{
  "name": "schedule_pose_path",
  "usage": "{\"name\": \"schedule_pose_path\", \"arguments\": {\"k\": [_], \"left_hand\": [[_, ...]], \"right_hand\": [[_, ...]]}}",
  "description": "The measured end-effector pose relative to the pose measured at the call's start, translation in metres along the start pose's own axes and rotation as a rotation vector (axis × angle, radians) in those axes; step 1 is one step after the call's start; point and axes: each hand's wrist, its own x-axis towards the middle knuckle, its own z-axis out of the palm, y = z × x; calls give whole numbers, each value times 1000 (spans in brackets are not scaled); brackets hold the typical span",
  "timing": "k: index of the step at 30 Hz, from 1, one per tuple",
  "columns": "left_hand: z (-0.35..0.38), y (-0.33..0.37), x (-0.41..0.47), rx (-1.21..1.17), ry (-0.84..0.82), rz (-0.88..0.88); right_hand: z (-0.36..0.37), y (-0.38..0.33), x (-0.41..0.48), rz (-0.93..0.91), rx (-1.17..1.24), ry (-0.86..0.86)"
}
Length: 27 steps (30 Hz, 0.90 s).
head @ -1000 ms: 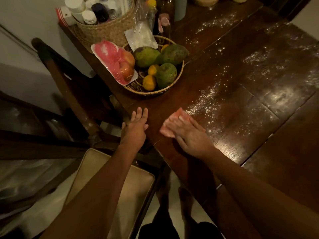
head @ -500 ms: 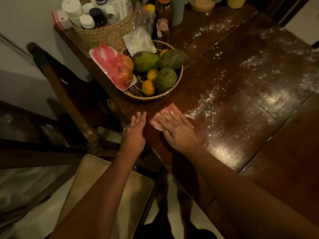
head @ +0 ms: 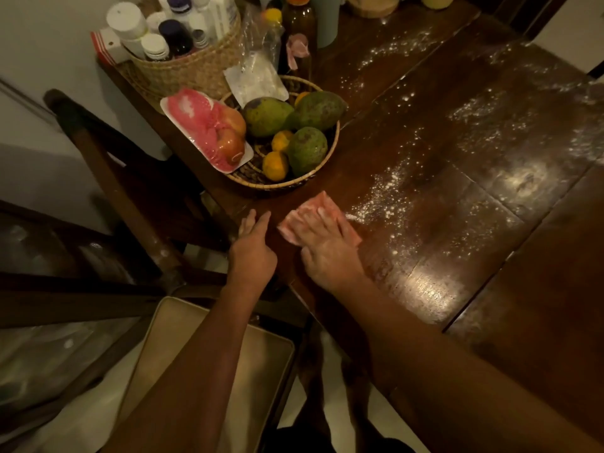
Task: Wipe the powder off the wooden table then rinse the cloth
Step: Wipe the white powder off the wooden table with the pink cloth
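Note:
A folded pink cloth (head: 295, 222) lies flat on the dark wooden table (head: 457, 250) near its left edge. My right hand (head: 327, 250) presses on it with straight fingers spread over the fabric. White powder (head: 382, 204) is scattered just right of the cloth and in patches across the far boards. My left hand (head: 253, 250) hovers at the table's edge beside the cloth, fingers extended and holding nothing.
A woven fruit basket (head: 313, 179) with green and orange fruit and a wrapped tray of apples (head: 209, 132) stands just beyond the cloth. A taller basket of bottles (head: 183, 67) sits behind it. A wooden chair (head: 108, 178) and a cushioned seat (head: 209, 364) stand left of the table.
My right hand has slid the cloth leftward toward the table's edge, pushing powder along. My left hand has stayed at the edge, now closer to the cloth.

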Motion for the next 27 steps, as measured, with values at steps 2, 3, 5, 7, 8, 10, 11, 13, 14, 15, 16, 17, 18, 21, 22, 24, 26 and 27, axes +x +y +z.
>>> {"name": "schedule_pose_path", "arguments": {"k": [2, 3, 5, 7, 8, 10, 11, 13, 14, 15, 16, 17, 18, 21, 22, 24, 26, 27], "left_hand": [[-1, 6, 1, 64, -29, -7], [0, 11, 2, 108, -41, 0], [6, 24, 2, 156, -67, 43], [13, 37, -1, 145, -118, 111], [19, 42, -3, 151, -153, 154], [30, 53, -9, 209, -231, 229], [37, 57, -13, 243, -262, 248], [47, 60, -17, 289, -300, 252], [50, 60, -17, 299, -314, 247], [52, 60, -16, 305, -328, 240], [54, 59, -14, 314, -340, 233], [54, 60, -13, 322, -353, 225], [54, 60, -12, 323, -366, 214], [56, 63, -9, 313, -391, 176], [56, 63, -9, 310, -392, 167], [57, 63, -8, 310, -379, 160], [57, 62, -10, 311, -352, 166], [57, 61, -13, 307, -326, 180]], "right_hand": [[12, -9, -23, -146, 18, -56], [14, -5, -40, -228, 7, -99], [7, 17, -74, -286, -9, -148], [-5, 42, -103, -202, -20, -96], [-11, 54, -116, -115, -13, -37], [-20, 71, -141, 67, 29, 82], [-22, 77, -154, 101, 33, 103], [-27, 91, -176, 12, -14, 42], [-35, 103, -181, -44, -42, 3], [-41, 119, -183, -47, -56, -4], [-48, 133, -179, 19, -53, 20], [-55, 145, -173, 151, -32, 61], [-60, 151, -165, 304, -18, 107], [-48, 143, -146, 503, -27, 212], [-41, 136, -146, 422, -13, 204], [-31, 131, -160, 141, -38, 108], [-42, 143, -182, -52, -98, -18], [-51, 154, -189, -59, -111, -38]]}}
